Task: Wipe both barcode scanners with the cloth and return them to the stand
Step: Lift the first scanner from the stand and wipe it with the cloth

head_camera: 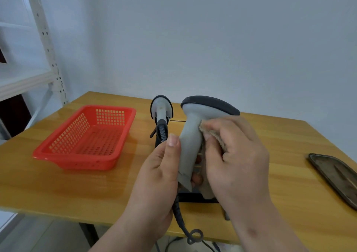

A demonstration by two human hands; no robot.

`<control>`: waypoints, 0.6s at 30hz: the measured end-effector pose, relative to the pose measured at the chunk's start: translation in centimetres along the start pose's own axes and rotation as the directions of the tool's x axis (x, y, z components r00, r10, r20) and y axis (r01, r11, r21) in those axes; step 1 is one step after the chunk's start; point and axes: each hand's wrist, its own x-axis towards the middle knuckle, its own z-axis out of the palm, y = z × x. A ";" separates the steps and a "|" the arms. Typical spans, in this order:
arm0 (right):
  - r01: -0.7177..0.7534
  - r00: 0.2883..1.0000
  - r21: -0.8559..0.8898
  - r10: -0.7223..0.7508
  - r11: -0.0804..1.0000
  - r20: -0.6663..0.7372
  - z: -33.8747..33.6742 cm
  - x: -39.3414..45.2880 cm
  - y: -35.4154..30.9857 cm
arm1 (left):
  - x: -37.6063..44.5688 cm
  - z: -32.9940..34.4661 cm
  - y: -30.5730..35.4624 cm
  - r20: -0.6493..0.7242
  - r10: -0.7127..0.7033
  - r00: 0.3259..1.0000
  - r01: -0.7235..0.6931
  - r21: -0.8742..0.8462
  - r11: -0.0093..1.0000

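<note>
My left hand (158, 172) grips the lower handle of a grey barcode scanner (190, 136) with a dark head, held upright above the table's front middle. My right hand (235, 155) presses a small beige cloth (214, 134) against the right side of that scanner's handle. The scanner's dark cable (185, 228) hangs down past the table edge. A second grey scanner (161, 108) sits in a black stand (160, 136) just behind my left hand. A dark stand base (193, 197) shows under my hands.
An empty red plastic basket (87, 137) stands on the left of the wooden table (77, 193). A dark metal tray (336, 176) lies at the right edge. A white metal shelf rack (48, 58) stands at the far left by the wall.
</note>
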 end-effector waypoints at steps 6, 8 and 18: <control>0.190 0.977 0.084 -0.197 0.978 0.077 0.1 -1.6 -2.2 | 0.2 -0.3 0.7 -0.072 -0.014 0.997 0.014 0.004 1.000; 0.195 0.974 0.081 -0.202 0.978 0.102 -0.1 -1.1 -1.2 | 0.3 -0.5 0.5 -0.084 0.002 0.996 0.002 0.042 0.999; 0.076 0.991 0.084 -0.084 0.994 0.100 -1.4 0.0 -0.3 | 0.0 -0.6 0.7 0.048 0.022 0.999 -0.024 0.030 0.999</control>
